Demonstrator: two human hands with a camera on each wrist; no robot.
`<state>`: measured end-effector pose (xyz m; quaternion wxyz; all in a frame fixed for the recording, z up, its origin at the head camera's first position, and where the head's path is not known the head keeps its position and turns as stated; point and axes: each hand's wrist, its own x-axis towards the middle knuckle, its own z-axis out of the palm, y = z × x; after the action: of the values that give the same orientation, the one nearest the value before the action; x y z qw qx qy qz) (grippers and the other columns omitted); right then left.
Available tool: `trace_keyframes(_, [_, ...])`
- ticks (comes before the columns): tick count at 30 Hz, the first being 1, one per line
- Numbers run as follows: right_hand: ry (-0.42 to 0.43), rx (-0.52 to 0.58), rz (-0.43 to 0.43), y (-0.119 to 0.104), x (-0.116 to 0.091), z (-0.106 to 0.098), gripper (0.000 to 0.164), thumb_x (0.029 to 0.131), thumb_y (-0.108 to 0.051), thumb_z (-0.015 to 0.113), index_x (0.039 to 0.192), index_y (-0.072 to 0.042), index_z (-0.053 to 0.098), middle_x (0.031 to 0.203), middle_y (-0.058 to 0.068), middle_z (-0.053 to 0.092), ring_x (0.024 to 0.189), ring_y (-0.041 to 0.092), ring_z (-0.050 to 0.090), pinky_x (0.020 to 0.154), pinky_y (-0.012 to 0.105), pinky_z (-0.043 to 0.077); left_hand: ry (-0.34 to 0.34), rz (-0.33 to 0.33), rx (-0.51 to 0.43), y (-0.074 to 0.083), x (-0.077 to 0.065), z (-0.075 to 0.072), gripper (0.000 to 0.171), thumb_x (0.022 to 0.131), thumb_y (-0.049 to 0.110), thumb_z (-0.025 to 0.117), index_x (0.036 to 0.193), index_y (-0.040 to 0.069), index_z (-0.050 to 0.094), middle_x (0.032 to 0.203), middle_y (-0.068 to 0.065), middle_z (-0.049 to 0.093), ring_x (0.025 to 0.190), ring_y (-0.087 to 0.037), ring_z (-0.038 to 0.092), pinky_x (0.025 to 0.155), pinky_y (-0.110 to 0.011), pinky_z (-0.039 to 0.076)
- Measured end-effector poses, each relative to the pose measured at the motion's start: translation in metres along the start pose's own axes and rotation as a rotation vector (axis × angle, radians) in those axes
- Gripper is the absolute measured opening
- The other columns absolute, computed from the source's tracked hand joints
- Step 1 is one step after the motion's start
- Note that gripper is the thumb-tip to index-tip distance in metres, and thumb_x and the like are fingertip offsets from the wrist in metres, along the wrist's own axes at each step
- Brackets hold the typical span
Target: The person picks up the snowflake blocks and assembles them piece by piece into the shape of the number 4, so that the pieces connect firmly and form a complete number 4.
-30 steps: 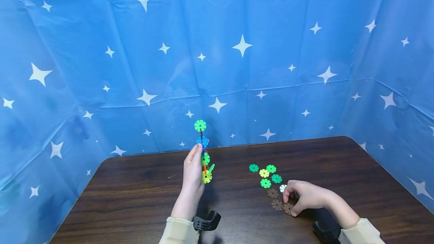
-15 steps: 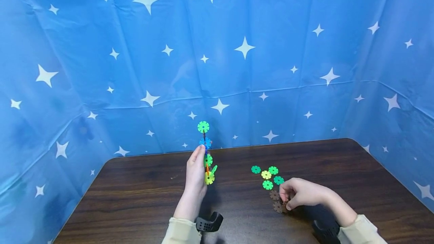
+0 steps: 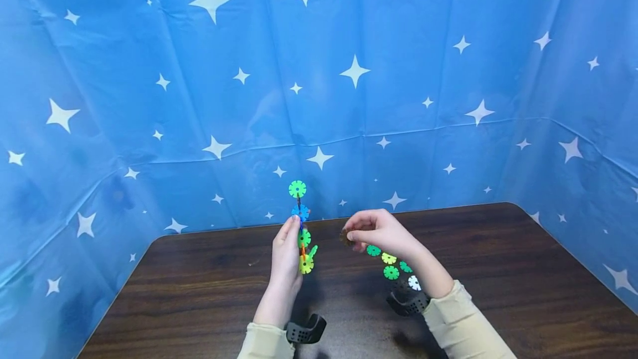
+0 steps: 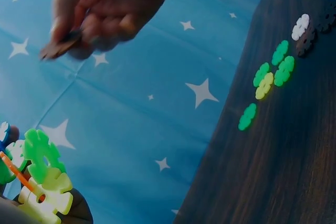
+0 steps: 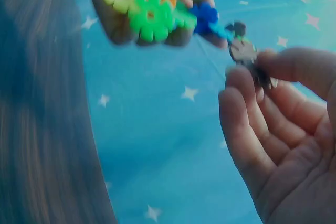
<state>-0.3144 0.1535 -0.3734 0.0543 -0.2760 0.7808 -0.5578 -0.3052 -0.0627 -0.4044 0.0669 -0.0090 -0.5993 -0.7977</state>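
Observation:
My left hand (image 3: 286,251) grips an upright chain of interlocking notched plastic discs (image 3: 297,189). In it, green, blue, orange and yellow pieces are joined edge to edge. A green disc (image 4: 43,156) juts from the chain's lower end beside a yellow one (image 4: 47,198), as the left wrist view shows. Just right of the chain and apart from it, my right hand (image 3: 384,231) pinches a brown notched disc (image 3: 345,237) between thumb and fingers. The right wrist view has this brown disc (image 5: 265,77) partly covered by the fingertips.
Loose green discs (image 3: 391,272), a yellow disc (image 3: 389,257) and a white disc (image 3: 414,282) lie on the dark wooden table (image 3: 199,287). Brown discs (image 4: 305,44) lie near the white one. A blue star-patterned curtain (image 3: 319,98) rises behind the table.
My right hand has picked up a brown disc from the loose group, lifted it and carried it left towards the chain. The left hand stays nearly still.

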Motion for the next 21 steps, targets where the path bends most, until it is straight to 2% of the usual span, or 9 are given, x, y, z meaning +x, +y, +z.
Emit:
trace_keyframes(4, [0.077,0.094,0.042,-0.005,0.016,0.019,0.016,0.092,-0.007,0.064,0.104,0.004,0.066,0.088,0.011,0.069,0.073,0.024,0.068,0.069,0.042,0.056,0.022,-0.001,0.001,0.001,0.0,-0.001,0.045,0.104,0.033,0.045,0.134,0.001,0.056,0.138,-0.01,0.048,0.127,-0.022,0.039,0.097,-0.035,0.033])
trace_keyframes(7, [0.095,0.176,0.054,-0.003,0.022,0.03,0.019,0.092,-0.004,0.062,0.107,0.008,0.064,0.089,0.012,0.068,0.074,0.022,0.068,0.07,0.042,0.057,0.037,0.001,0.004,0.001,0.0,-0.001,0.044,0.104,0.033,0.045,0.133,0.001,0.057,0.13,-0.009,0.052,0.117,-0.019,0.043,0.09,-0.03,0.037])
trace_keyframes(10, [0.102,0.228,0.054,-0.001,0.026,0.036,0.02,0.092,-0.002,0.061,0.107,0.01,0.062,0.088,0.011,0.067,0.073,0.019,0.068,0.069,0.041,0.057,0.039,0.008,0.006,0.001,0.0,-0.001,0.045,0.104,0.032,0.045,0.134,0.0,0.055,0.128,-0.008,0.054,0.114,-0.017,0.044,0.088,-0.029,0.038])
trace_keyframes(16, [0.137,0.241,0.072,0.004,0.028,0.045,0.019,0.091,-0.002,0.062,0.106,0.009,0.064,0.084,0.009,0.068,0.069,0.018,0.067,0.071,0.048,0.056,0.027,0.029,-0.001,0.001,-0.001,0.0,0.049,0.103,0.035,0.047,0.134,-0.002,0.054,0.131,-0.011,0.053,0.121,-0.022,0.042,0.092,-0.031,0.036])
trace_keyframes(21, [0.159,0.231,0.084,0.007,0.029,0.05,0.021,0.09,-0.006,0.066,0.105,0.008,0.065,0.084,0.009,0.068,0.068,0.019,0.067,0.069,0.045,0.056,0.029,0.065,0.008,0.002,-0.003,-0.002,0.053,0.1,0.042,0.05,0.13,-0.002,0.058,0.11,-0.004,0.056,0.104,-0.02,0.046,0.081,-0.029,0.038])
